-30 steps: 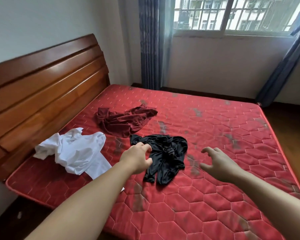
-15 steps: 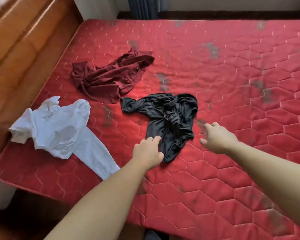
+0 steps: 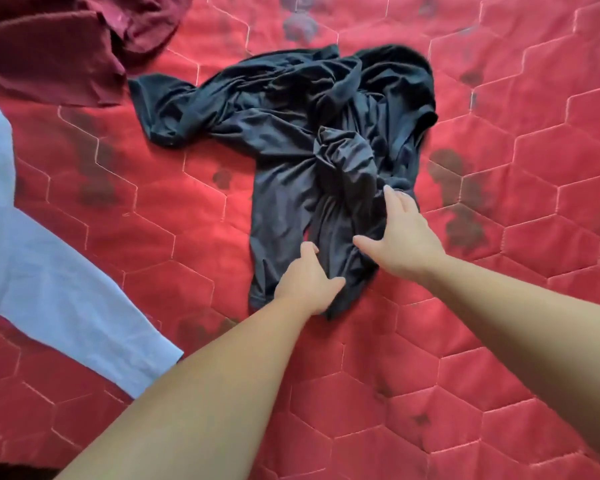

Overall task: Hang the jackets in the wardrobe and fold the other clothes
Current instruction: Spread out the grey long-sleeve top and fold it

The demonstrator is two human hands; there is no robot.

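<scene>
A red quilted mattress (image 3: 499,341) bore a crumpled black garment (image 3: 291,140) at centre, a maroon garment (image 3: 49,46) far left, a white garment (image 3: 49,271) near left.

A crumpled black garment (image 3: 291,140) lies bunched on the bed, between maroon garment (image 3: 49,46) and white shirt (image 3: 32,271).

The black shirt (image 3: 291,133) under my fingers (image 3: 392,199) is thin, slightly shiny cloth; the red mattress (image 3: 499,341) is quilted, velvety and stained; the white shirt (image 3: 49,271) looks matt.

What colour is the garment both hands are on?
Black garment, crumpled on the red mattress; head view.
</scene>
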